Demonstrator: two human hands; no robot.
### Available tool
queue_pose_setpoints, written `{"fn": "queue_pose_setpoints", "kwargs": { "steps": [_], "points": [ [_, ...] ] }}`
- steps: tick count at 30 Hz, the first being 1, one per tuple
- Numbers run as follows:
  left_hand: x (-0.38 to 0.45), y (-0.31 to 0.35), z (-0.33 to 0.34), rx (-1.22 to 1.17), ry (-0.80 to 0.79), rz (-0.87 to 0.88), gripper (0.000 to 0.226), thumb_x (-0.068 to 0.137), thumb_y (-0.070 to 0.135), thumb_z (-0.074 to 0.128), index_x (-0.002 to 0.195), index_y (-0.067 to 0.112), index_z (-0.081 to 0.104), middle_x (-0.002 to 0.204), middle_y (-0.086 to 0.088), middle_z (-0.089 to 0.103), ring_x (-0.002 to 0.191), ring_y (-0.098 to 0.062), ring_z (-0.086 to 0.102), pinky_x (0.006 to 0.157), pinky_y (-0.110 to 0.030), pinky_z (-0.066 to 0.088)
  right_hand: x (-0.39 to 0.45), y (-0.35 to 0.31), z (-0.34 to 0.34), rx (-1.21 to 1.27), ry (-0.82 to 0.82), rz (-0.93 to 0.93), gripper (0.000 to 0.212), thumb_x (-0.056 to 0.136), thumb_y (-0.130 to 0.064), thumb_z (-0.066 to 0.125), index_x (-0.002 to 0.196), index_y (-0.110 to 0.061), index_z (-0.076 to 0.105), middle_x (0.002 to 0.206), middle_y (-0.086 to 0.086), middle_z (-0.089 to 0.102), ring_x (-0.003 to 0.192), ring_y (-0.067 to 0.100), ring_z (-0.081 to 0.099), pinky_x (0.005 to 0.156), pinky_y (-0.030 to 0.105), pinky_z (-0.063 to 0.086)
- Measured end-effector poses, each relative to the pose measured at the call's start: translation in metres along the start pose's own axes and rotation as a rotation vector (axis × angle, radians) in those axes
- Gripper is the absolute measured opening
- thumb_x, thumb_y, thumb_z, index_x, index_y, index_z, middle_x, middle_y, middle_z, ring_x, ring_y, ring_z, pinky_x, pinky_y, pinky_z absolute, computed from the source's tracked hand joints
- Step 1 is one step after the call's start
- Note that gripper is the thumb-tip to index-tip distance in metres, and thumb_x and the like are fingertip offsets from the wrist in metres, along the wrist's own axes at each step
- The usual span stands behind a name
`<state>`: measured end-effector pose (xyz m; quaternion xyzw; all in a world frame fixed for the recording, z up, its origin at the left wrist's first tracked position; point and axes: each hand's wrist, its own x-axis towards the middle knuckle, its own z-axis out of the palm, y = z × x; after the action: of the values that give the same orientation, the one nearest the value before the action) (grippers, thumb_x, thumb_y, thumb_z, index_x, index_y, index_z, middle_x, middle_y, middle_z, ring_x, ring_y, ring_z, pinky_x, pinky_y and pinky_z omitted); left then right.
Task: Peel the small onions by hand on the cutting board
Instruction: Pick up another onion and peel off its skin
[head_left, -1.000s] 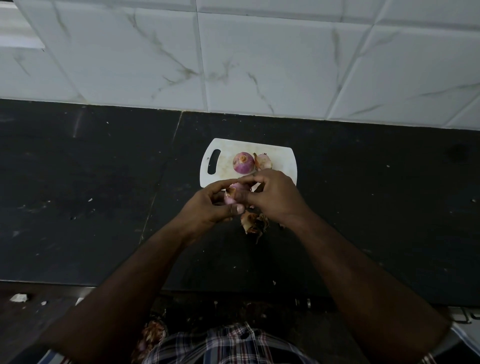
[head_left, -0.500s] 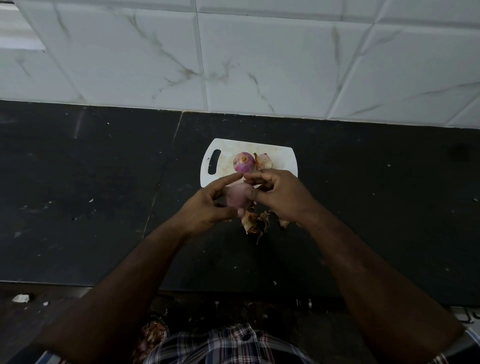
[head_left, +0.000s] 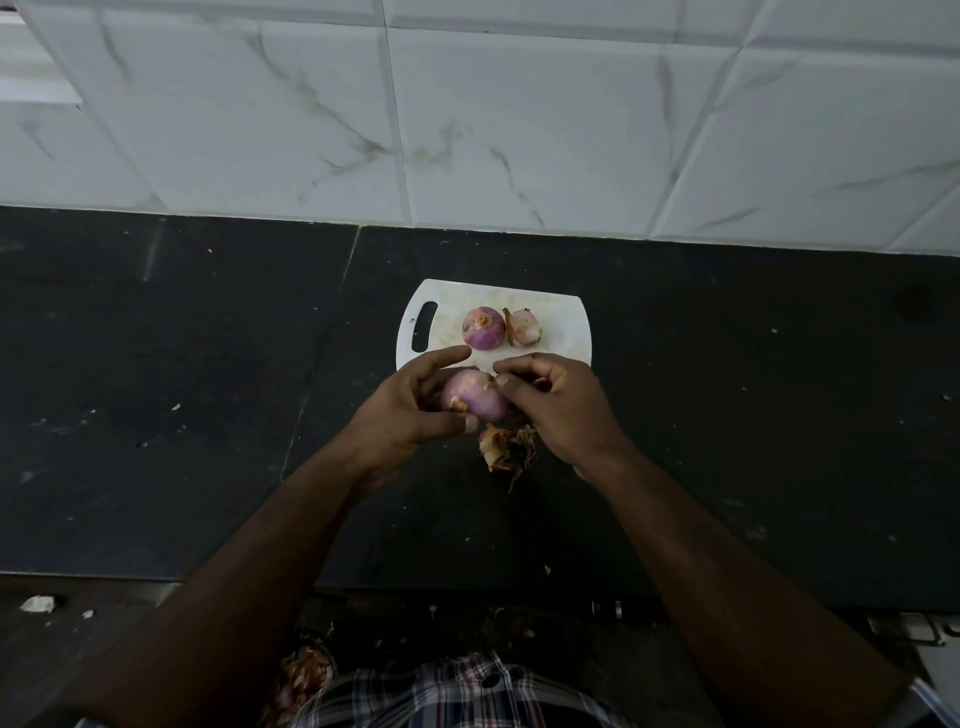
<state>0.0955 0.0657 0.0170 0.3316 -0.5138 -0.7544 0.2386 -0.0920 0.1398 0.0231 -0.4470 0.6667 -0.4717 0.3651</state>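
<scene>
A small white cutting board (head_left: 561, 317) with a handle slot lies on the black counter. Two small onions rest on it: a purple peeled one (head_left: 483, 327) and, to its right, a paler one (head_left: 524, 328) with loose skin. My left hand (head_left: 410, 410) holds a third purple onion (head_left: 474, 395) just in front of the board, thumb under it and fingers behind. My right hand (head_left: 558, 405) pinches at the onion's right side with curled fingers. A heap of brown skins (head_left: 506, 447) lies on the counter under my hands.
The black stone counter (head_left: 156, 389) stretches wide on both sides, with small crumbs on it. A white marble-tiled wall (head_left: 467, 114) rises behind. At the near edge, more onion skins (head_left: 304, 670) lie by my checked shirt.
The onion has turned in my hands, so more of its smooth purple side shows. My left fingers have opened out a little.
</scene>
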Motion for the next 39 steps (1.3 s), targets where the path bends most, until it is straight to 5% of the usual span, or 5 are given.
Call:
{"fn": "queue_pose_setpoints", "kwargs": {
  "steps": [18, 26, 31, 36, 39],
  "points": [
    [0.000, -0.005, -0.004, -0.015, -0.024, 0.013, 0.089, 0.063, -0.018, 0.068, 0.145, 0.009, 0.048, 0.142, -0.007, 0.061, 0.128, -0.023, 0.060, 0.090, -0.031, 0.058, 0.008, -0.011, -0.014, -0.328, 0.019, -0.046, 0.014, 0.088, -0.022, 0.076, 0.101, -0.020, 0.079, 0.082, -0.020, 0.067, 0.075, -0.002, 0.065, 0.065, 0.020, 0.053],
    [0.002, -0.002, -0.008, -0.089, 0.015, -0.006, 0.078, 0.065, -0.019, 0.067, 0.136, 0.011, 0.054, 0.135, -0.010, 0.061, 0.115, -0.017, 0.066, 0.082, -0.024, 0.059, -0.001, -0.046, -0.035, -0.394, 0.380, -0.306, 0.006, 0.090, -0.020, 0.074, 0.095, -0.021, 0.072, 0.089, -0.013, 0.069, 0.079, -0.004, 0.063, 0.068, 0.004, 0.044],
    [0.000, -0.001, -0.009, -0.165, 0.031, -0.063, 0.062, 0.081, -0.028, 0.055, 0.133, 0.006, 0.054, 0.132, -0.015, 0.061, 0.108, -0.020, 0.068, 0.078, -0.025, 0.060, -0.006, 0.002, -0.014, -0.855, -0.217, -0.019, 0.038, 0.097, -0.016, 0.058, 0.133, -0.025, 0.064, 0.149, -0.001, 0.052, 0.127, 0.024, 0.055, 0.105, 0.038, 0.048],
    [0.002, -0.007, -0.015, -0.371, 0.054, -0.082, 0.058, 0.075, -0.006, 0.063, 0.132, 0.006, 0.056, 0.132, -0.017, 0.062, 0.113, -0.031, 0.066, 0.095, -0.044, 0.058, 0.006, -0.039, -0.032, -0.585, 0.317, -0.263, 0.019, 0.094, -0.036, 0.065, 0.102, -0.021, 0.075, 0.080, -0.013, 0.067, 0.065, 0.005, 0.059, 0.060, 0.024, 0.046],
    [0.002, -0.009, -0.015, -0.444, 0.055, -0.135, 0.057, 0.079, 0.004, 0.063, 0.135, 0.010, 0.055, 0.141, -0.020, 0.059, 0.125, -0.043, 0.059, 0.098, -0.051, 0.053, 0.009, -0.029, -0.027, -0.639, -0.118, -0.053, 0.046, 0.085, -0.022, 0.078, 0.129, -0.027, 0.065, 0.116, -0.009, 0.064, 0.102, 0.009, 0.062, 0.082, 0.025, 0.047]
  ]
}}
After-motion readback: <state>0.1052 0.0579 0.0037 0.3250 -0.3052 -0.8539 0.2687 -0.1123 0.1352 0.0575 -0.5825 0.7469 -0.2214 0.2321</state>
